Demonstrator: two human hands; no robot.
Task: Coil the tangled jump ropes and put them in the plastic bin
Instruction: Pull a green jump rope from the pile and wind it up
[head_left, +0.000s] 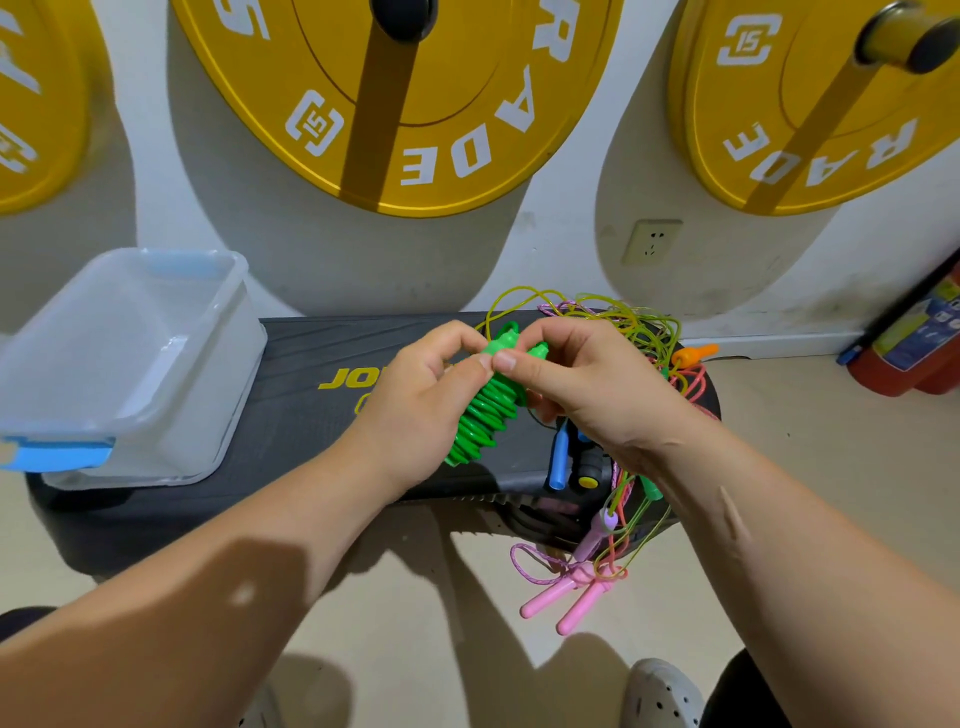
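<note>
- left hand (415, 410) and right hand (587, 389) both pinch the coiled bright green plastic jump rope (480, 415) above the black step platform (306, 395).
- clear plastic bin with blue latches (124, 364) sits on the platform's left end.
- tangled coloured ropes (623, 332) lie at its right end.

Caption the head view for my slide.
Left hand and right hand grip a coiled green jump rope near the plastic bin.

Coiled green rope (484, 420); clear bin (221, 395)

Left hand (415, 400) and right hand (592, 395) side by side, fingers curled, thumb tips together
</note>
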